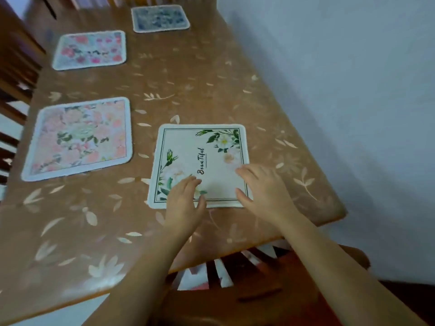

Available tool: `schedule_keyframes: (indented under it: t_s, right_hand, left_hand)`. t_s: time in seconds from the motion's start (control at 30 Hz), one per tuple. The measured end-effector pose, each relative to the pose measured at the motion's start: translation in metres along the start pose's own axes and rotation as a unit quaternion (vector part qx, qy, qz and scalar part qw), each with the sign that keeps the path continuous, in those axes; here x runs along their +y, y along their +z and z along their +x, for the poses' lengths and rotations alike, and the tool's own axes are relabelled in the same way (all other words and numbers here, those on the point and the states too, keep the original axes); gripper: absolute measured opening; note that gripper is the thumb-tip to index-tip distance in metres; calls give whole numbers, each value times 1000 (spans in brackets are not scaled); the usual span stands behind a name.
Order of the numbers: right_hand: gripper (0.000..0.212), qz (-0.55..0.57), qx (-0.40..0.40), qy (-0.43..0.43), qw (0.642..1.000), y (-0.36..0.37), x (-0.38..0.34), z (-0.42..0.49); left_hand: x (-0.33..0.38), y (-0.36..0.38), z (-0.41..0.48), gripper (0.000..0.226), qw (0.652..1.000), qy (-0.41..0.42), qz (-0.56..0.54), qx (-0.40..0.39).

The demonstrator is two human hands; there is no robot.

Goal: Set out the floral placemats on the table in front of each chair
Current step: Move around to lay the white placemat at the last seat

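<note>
The white placemat point(211, 156) is seen under the fingers of both hands, near the table point(211, 78) edge. The left hand point(186, 198) and the right hand point(261, 189) are held flat over its near corners, fingers straight and slightly apart, with nothing gripped. Beyond the fingertips are laid the pink placemat point(80, 137), the red-flowered placemat point(90, 50) and the blue placemat point(160, 18).

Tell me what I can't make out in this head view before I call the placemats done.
Head view: part of the white Beautiful placemat at its near edge, covered by the left hand and right hand.
Head view: the print on the far blue placemat, which is blurred and small.
Head view: the chairs on the left, cut off by the frame edge.
Head view: the near chair, mostly hidden under the table.
</note>
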State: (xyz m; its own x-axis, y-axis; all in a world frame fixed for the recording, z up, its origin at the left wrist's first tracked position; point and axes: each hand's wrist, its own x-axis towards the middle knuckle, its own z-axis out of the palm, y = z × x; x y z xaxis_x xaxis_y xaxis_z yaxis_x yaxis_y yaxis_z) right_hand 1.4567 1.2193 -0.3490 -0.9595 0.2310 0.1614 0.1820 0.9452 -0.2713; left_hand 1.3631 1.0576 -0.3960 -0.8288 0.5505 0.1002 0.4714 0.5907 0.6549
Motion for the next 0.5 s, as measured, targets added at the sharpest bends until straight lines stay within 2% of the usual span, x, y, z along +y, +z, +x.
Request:
schedule_keyframes:
  t_s: [0.17, 0.33, 0.5]
  right_hand:
    - [38, 16, -84, -46, 995, 42, 31, 19]
    - [40, 13, -176, -56, 983, 80, 53, 15]
    - [32, 16, -190, -63, 980, 95, 63, 1]
  left_hand:
    - [-18, 20, 5, 34, 997, -62, 45, 1]
    - [-29, 41, -2, 32, 995, -75, 52, -29]
    - [-27, 67, -5, 26, 997, -61, 26, -44]
